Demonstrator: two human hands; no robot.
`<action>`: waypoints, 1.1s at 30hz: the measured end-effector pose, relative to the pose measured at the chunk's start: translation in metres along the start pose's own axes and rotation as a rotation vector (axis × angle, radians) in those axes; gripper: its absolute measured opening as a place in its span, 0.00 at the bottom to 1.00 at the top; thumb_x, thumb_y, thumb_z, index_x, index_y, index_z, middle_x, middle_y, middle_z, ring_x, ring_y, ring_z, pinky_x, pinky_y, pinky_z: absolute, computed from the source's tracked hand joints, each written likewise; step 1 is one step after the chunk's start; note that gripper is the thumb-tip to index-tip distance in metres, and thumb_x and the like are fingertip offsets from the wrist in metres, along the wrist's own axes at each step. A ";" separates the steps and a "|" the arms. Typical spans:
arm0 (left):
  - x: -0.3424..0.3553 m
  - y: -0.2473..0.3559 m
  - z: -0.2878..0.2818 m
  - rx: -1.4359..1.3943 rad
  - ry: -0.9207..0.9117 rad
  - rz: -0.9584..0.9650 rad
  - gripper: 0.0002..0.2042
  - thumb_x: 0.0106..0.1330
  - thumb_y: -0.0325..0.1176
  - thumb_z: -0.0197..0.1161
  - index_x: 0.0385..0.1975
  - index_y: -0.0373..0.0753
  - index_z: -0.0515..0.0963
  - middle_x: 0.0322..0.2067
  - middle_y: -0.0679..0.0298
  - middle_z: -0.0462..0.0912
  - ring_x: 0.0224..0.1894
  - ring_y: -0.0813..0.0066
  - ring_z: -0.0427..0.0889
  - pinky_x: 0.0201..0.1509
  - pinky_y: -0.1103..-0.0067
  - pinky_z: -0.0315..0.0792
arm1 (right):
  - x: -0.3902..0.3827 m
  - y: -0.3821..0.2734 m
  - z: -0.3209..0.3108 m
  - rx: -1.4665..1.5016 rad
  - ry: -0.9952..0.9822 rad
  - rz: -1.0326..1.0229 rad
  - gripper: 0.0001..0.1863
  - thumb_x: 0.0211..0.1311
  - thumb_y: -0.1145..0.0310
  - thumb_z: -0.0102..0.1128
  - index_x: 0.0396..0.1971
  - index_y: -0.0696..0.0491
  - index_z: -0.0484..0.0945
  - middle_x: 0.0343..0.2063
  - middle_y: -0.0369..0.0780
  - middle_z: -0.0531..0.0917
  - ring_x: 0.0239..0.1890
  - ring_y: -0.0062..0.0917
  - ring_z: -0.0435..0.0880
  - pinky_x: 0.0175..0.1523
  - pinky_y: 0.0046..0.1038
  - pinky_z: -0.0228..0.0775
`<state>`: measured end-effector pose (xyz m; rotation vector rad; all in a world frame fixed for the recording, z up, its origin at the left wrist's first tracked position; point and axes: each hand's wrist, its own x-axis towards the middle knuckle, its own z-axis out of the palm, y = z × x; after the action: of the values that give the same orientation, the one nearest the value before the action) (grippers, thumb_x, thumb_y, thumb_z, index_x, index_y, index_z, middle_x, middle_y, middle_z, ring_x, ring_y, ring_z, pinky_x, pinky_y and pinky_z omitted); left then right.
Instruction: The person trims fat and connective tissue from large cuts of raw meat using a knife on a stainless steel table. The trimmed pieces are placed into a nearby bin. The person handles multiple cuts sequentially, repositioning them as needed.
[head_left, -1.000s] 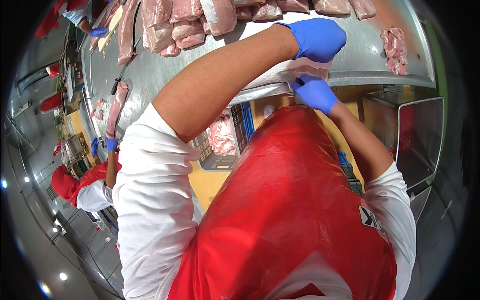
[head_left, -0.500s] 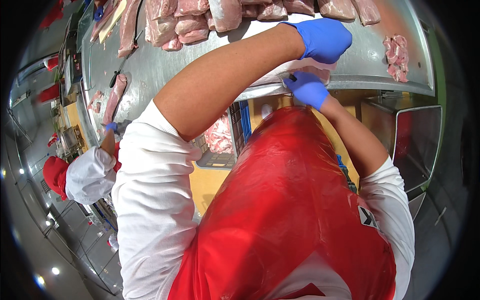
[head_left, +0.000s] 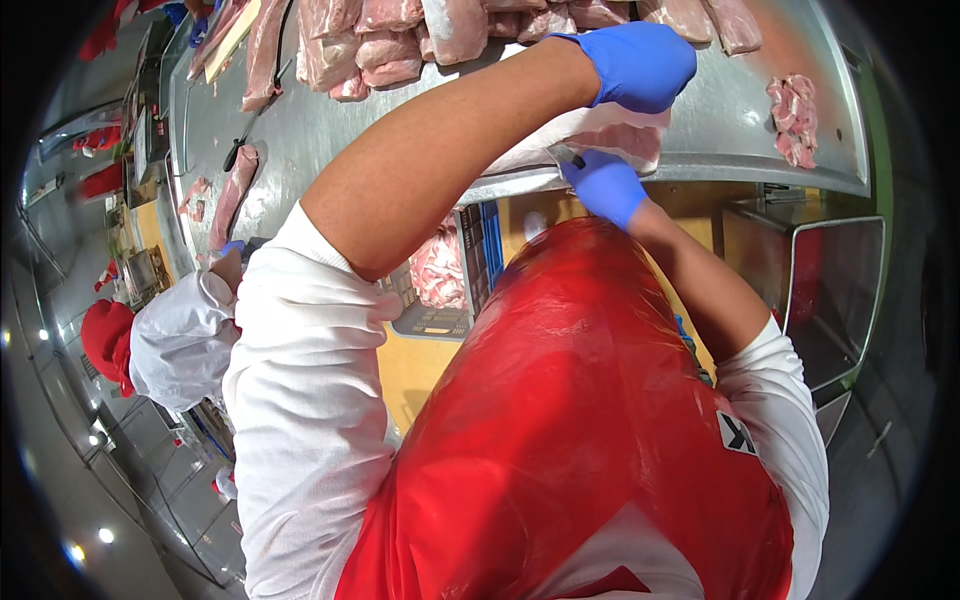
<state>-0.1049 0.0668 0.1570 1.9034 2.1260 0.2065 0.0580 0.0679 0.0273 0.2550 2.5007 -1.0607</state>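
A pale pink piece of meat (head_left: 622, 145) lies along the near edge of the steel table (head_left: 730, 110), partly covered by my forearm and hands. Beyond its far side, my left hand (head_left: 643, 68), in a blue glove, is curled closed; its fingertips and anything in them are hidden. My right hand (head_left: 607, 186), also gloved in blue, is closed round the dark handle of a knife (head_left: 577, 160) at the near side of the meat. A short stretch of blade shows beside the meat, pointing left.
Several meat pieces (head_left: 455, 28) are lined up along the far side. Trimmings (head_left: 794, 118) lie at the right. A grey crate (head_left: 432, 320) with meat scraps stands below the table. At left, a co-worker (head_left: 185, 340) stands near a long meat strip (head_left: 234, 197).
My right hand with the knife has shifted slightly left, baring more of the meat. My left hand has moved a little left. The co-worker at left has shifted slightly.
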 end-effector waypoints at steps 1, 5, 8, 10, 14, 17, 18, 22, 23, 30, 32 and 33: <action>0.001 -0.001 0.001 0.006 0.012 0.001 0.08 0.56 0.31 0.65 0.29 0.35 0.89 0.31 0.45 0.88 0.37 0.44 0.89 0.42 0.59 0.83 | 0.000 0.002 0.001 0.018 -0.004 0.012 0.25 0.74 0.50 0.56 0.40 0.61 0.86 0.38 0.58 0.87 0.44 0.57 0.86 0.53 0.50 0.77; -0.003 -0.003 0.002 0.004 0.055 -0.007 0.08 0.56 0.31 0.65 0.28 0.36 0.89 0.31 0.46 0.88 0.36 0.45 0.89 0.42 0.59 0.83 | -0.023 0.004 -0.005 0.060 -0.004 0.050 0.26 0.74 0.49 0.56 0.40 0.61 0.86 0.36 0.58 0.87 0.43 0.56 0.87 0.52 0.49 0.77; -0.006 0.001 -0.005 0.001 0.037 0.011 0.08 0.56 0.32 0.65 0.28 0.37 0.89 0.31 0.46 0.88 0.35 0.44 0.89 0.41 0.59 0.83 | -0.035 0.003 -0.005 0.061 0.003 0.085 0.27 0.73 0.49 0.56 0.41 0.62 0.86 0.36 0.59 0.87 0.43 0.55 0.87 0.53 0.49 0.77; -0.007 0.003 -0.005 0.014 0.030 0.017 0.08 0.56 0.32 0.65 0.28 0.37 0.89 0.30 0.46 0.88 0.35 0.45 0.89 0.41 0.59 0.83 | -0.026 0.004 0.000 0.041 -0.010 0.078 0.27 0.73 0.49 0.56 0.41 0.63 0.86 0.38 0.59 0.87 0.44 0.55 0.87 0.54 0.49 0.77; -0.008 0.002 -0.004 0.019 0.091 -0.006 0.08 0.54 0.33 0.66 0.27 0.37 0.89 0.30 0.47 0.88 0.34 0.45 0.89 0.41 0.59 0.83 | 0.001 -0.004 0.000 -0.003 -0.097 0.032 0.27 0.73 0.49 0.56 0.42 0.62 0.86 0.41 0.60 0.87 0.46 0.54 0.87 0.55 0.49 0.77; -0.009 0.000 -0.003 0.008 0.107 -0.009 0.07 0.54 0.32 0.66 0.26 0.37 0.89 0.30 0.46 0.88 0.34 0.46 0.89 0.40 0.60 0.83 | -0.018 -0.006 -0.014 0.058 -0.084 0.029 0.26 0.73 0.50 0.56 0.43 0.62 0.85 0.42 0.60 0.86 0.46 0.54 0.86 0.54 0.47 0.77; -0.011 0.002 -0.008 0.005 0.092 0.004 0.07 0.54 0.32 0.66 0.26 0.37 0.89 0.30 0.46 0.88 0.34 0.46 0.89 0.40 0.60 0.83 | -0.027 -0.002 -0.016 0.094 -0.059 0.030 0.26 0.73 0.50 0.56 0.43 0.62 0.85 0.42 0.61 0.86 0.46 0.55 0.86 0.53 0.47 0.77; -0.013 0.006 -0.005 0.002 0.119 -0.012 0.07 0.53 0.32 0.66 0.25 0.37 0.88 0.29 0.46 0.88 0.33 0.45 0.89 0.40 0.60 0.82 | -0.031 0.006 -0.017 0.059 -0.117 -0.026 0.26 0.73 0.49 0.55 0.43 0.61 0.86 0.42 0.60 0.86 0.46 0.55 0.86 0.54 0.47 0.76; -0.011 0.008 -0.007 0.005 0.101 -0.001 0.07 0.53 0.31 0.66 0.25 0.37 0.88 0.29 0.46 0.88 0.33 0.45 0.89 0.40 0.60 0.82 | -0.023 0.003 -0.017 0.029 -0.108 -0.025 0.27 0.74 0.48 0.54 0.42 0.61 0.87 0.41 0.59 0.87 0.46 0.54 0.87 0.55 0.47 0.76; -0.010 0.016 -0.017 0.012 0.083 0.003 0.07 0.54 0.31 0.65 0.25 0.37 0.88 0.28 0.45 0.87 0.33 0.45 0.89 0.40 0.59 0.82 | 0.016 0.007 0.000 -0.066 -0.108 -0.150 0.28 0.76 0.47 0.50 0.45 0.60 0.86 0.42 0.56 0.88 0.46 0.51 0.87 0.58 0.47 0.76; -0.015 0.017 -0.017 0.011 0.088 -0.009 0.07 0.54 0.31 0.65 0.26 0.37 0.88 0.28 0.45 0.87 0.34 0.45 0.89 0.40 0.59 0.82 | 0.005 0.011 -0.012 -0.025 -0.123 -0.213 0.28 0.76 0.48 0.49 0.46 0.60 0.86 0.42 0.56 0.88 0.47 0.51 0.87 0.58 0.46 0.76; -0.012 0.015 -0.014 -0.002 0.102 -0.017 0.07 0.54 0.31 0.65 0.26 0.36 0.88 0.28 0.45 0.87 0.34 0.45 0.89 0.40 0.59 0.82 | -0.001 0.009 -0.018 -0.006 -0.131 -0.245 0.28 0.76 0.49 0.49 0.46 0.60 0.85 0.43 0.55 0.88 0.47 0.51 0.87 0.58 0.46 0.76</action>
<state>-0.0937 0.0577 0.1756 1.9114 2.2049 0.3082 0.0559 0.0875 0.0330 -0.1226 2.4601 -1.1228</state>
